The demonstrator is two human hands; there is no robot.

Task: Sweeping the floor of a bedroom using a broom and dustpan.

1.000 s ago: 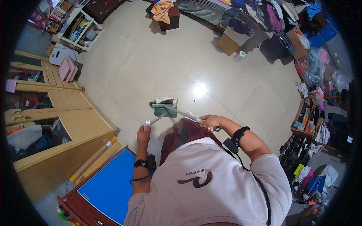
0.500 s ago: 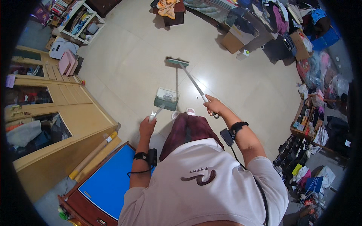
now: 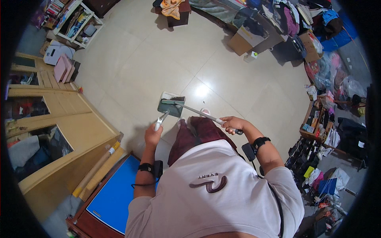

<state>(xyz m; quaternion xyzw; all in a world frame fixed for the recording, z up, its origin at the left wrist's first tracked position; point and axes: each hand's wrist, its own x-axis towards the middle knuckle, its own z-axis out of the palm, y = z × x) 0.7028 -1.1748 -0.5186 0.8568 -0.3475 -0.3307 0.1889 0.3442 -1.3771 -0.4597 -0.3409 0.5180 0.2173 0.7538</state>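
Dustpan [image 3: 170,105]: green, box-shaped, held low over the pale tiled floor [image 3: 139,59] just ahead of the person's feet, its light handle running back and down into the left hand [image 3: 152,135], which is closed around the grip. Broom [image 3: 198,113]: long pale stick with a dark end grip; its head lies across the mouth of the dustpan, touching it, and the stick slants back to the right hand [image 3: 232,123], which is wrapped around it near the dark grip. The two hands are apart, one on each tool. Both wrists carry black bands, the left forearm also a small black device with a cord. Person: white shirt, dark red trousers, standing on the tiles. To the person's left, a wooden cupboard [image 3: 43,119] with open compartments, and beside it a rolled tube [image 3: 95,168] leaning along its base. Below that, a blue-topped cabinet [image 3: 115,196] with a brown frame. Far across the floor, a cardboard box [image 3: 244,39] and heaps of clothes [image 3: 285,16]; at the upper left, a white shelf [image 3: 75,22] with books. To the right, crowded racks [image 3: 317,123] of small goods.
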